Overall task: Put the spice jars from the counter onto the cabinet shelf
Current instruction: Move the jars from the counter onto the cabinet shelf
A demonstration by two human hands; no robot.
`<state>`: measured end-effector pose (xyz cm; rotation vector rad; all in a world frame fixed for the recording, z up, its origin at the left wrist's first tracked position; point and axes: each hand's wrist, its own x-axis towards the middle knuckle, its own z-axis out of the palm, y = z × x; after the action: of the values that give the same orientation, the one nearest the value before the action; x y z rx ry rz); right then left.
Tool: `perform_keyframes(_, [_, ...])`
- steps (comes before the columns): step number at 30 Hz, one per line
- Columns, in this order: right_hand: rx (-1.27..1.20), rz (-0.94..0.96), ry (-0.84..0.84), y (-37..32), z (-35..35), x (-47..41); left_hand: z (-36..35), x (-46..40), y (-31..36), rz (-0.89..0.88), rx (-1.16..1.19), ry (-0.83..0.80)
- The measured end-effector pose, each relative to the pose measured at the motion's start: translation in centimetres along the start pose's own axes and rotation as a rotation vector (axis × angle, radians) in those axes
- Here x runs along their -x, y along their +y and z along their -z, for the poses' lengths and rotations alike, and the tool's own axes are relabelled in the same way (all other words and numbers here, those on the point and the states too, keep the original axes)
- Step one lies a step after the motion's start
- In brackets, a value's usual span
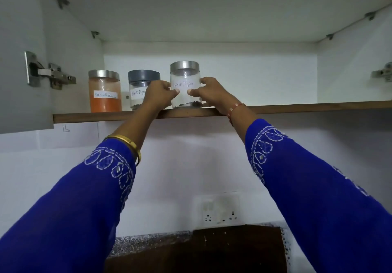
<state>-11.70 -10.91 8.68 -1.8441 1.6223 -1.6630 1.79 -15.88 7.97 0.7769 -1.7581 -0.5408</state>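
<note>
Both the left hand point(160, 94) and right hand point(209, 94) wrap their fingers point(177, 91) around the black pepper jar point(185, 85), steadying it upright on the cabinet shelf point(297, 108) beside two shelved jars point(105, 91).

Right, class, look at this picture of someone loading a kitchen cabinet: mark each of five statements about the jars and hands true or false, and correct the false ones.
1. Three jars stand on the cabinet shelf. True.
2. Both hands hold the orange powder jar. False: the left hand and right hand hold the silver-lidded Black Pepper jar; the Red Chilli Powder jar stands untouched at the left.
3. The middle jar has a dark grey lid. True.
4. The held jar is full to the brim. False: only a thin layer of peppercorns lies at its bottom.
5. The held jar's lid is off. False: it is on.
</note>
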Motion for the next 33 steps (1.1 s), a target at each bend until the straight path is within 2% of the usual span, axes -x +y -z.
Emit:
perform_keyframes(8, [0.22, -0.057, -0.045, 0.3, -0.6, -2.3, -1.2, -1.9, -0.3, 0.024, -0.277, -0.075])
perform_keyframes(14, [0.272, -0.073, -0.035, 0.4, -0.8, -2.4, -0.8, -2.2, -0.7, 0.04, -0.244, -0.114])
perform_keyframes(17, [0.294, -0.088, 0.015, 0.2, -0.8, -1.8, -0.7, -1.9, -0.8, 0.017, -0.234, -0.083])
perform_keyframes(20, [0.331, -0.025, 0.1, -0.2, -0.8, -0.6, -0.7, -0.9, -0.7, -0.068, -0.173, -0.016])
perform_keyframes(24, [0.401, 0.096, 0.185, -0.8, -0.8, 2.1, -0.8, 1.2, -0.3, -0.183, 0.033, 0.116])
perform_keyframes(28, [0.314, 0.184, 0.273, -0.6, -1.4, 5.9, -1.1, 5.4, 0.0, -0.231, 0.157, 0.196])
perform_keyframes(33, [0.152, 0.182, 0.353, 1.3, -1.9, 12.9, -2.8, 12.4, -0.4, -0.256, 0.284, 0.171])
